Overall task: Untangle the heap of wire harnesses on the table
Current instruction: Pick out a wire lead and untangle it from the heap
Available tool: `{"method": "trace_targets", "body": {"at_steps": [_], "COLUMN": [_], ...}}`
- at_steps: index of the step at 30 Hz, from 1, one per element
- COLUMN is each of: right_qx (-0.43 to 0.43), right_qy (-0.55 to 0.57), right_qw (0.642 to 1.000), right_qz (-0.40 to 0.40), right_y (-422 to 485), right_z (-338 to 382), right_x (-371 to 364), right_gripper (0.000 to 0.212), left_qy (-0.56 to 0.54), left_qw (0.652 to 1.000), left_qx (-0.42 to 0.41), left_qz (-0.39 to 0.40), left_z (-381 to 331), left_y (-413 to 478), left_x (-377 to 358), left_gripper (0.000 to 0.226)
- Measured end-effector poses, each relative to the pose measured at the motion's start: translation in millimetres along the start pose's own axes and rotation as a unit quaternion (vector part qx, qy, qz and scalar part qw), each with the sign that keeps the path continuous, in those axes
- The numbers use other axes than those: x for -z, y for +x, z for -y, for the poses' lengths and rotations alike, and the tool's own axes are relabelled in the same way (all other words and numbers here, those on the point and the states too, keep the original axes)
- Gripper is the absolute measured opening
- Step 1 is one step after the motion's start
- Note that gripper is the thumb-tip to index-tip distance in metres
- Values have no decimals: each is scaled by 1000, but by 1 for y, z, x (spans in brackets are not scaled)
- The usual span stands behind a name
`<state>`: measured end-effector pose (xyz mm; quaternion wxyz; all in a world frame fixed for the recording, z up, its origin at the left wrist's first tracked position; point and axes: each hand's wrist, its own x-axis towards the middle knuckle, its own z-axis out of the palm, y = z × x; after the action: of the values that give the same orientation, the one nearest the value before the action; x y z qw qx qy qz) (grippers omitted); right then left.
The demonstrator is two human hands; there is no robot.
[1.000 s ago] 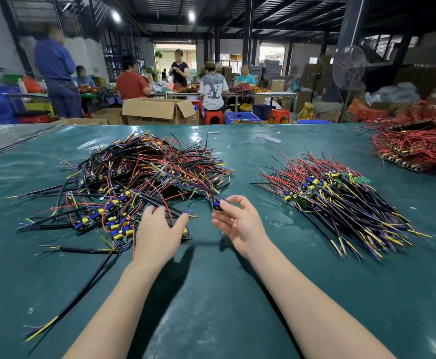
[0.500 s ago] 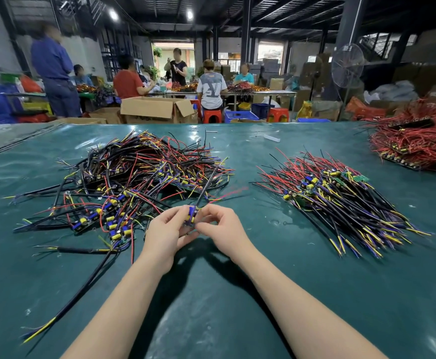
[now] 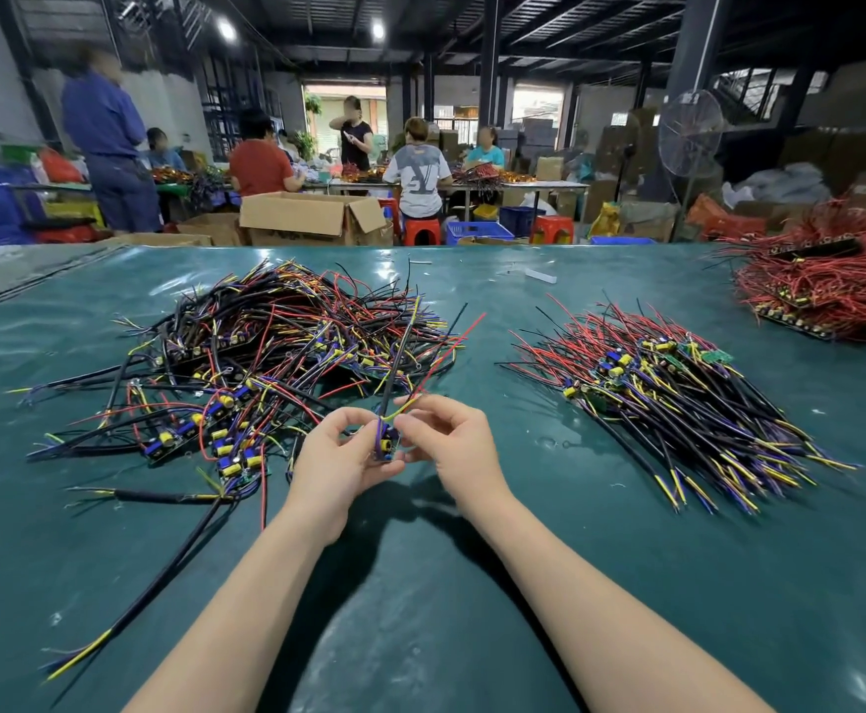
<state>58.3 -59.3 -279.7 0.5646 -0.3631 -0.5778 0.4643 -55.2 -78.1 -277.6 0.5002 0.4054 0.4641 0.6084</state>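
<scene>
- Grips a small board with wires (image 3: 386,444) in the left hand (image 3: 335,458), just below the middle of the frame, with thumb and fingers curled round its left side.
- Pinches the same piece from the right with the right hand (image 3: 454,445), fingers bent and their tips closed on the board's edge, close to the yellow lead at its top.
- Holds the board upright between both hands. Sends its black, red and yellow leads up and away toward the middle of the frame, across the near edge of the heap.
- Shows the tangled heap (image 3: 276,362) of wire harnesses left of centre on the green table (image 3: 420,635): black, red, yellow and purple wires crossing every way, with small blue and yellow parts among them and long black leads trailing to the lower left.
- Shows a neater pile (image 3: 678,398) right of centre, well apart from the heap, its wires lying roughly one way and fanning toward the lower right.
- Shows a mound of red wires (image 3: 832,295) at the right edge, further back on the table.
- Takes in, across the top of the frame, an open cardboard box (image 3: 312,216), red stools (image 3: 420,231), a standing fan (image 3: 688,133) and several people (image 3: 415,167) at other tables.
</scene>
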Motion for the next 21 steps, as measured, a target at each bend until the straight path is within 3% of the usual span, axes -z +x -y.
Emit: {"method": "trace_targets", "body": {"at_steps": [3, 6, 12, 14, 18, 21], "right_qx": [-10, -37, -81, -63, -1, -8], "right_qy": [2, 46, 145, 104, -54, -14], "right_qw": [1000, 998, 985, 992, 998, 999], "right_qz": [8, -5, -46, -45, -45, -39], "right_y": [1, 3, 6, 7, 6, 4], "right_z": [-1, -1, -2, -4, -4, -3], "right_x": [2, 3, 7, 9, 4, 2], "right_gripper": [28, 26, 23, 25, 17, 24], "left_qy": [-28, -71, -90, -51, -1, 10], "left_qw": [999, 992, 985, 991, 997, 999], "left_qx": [16, 40, 59, 54, 44, 46], "left_qz": [41, 92, 134, 108, 56, 27], "left_z": [-1, 0, 0, 0, 3, 6], "left_y": [-1, -2, -3, -1, -1, 0], "left_x": [0, -1, -2, -1, -3, -2], "left_gripper": [17, 21, 57, 53, 19, 11]}}
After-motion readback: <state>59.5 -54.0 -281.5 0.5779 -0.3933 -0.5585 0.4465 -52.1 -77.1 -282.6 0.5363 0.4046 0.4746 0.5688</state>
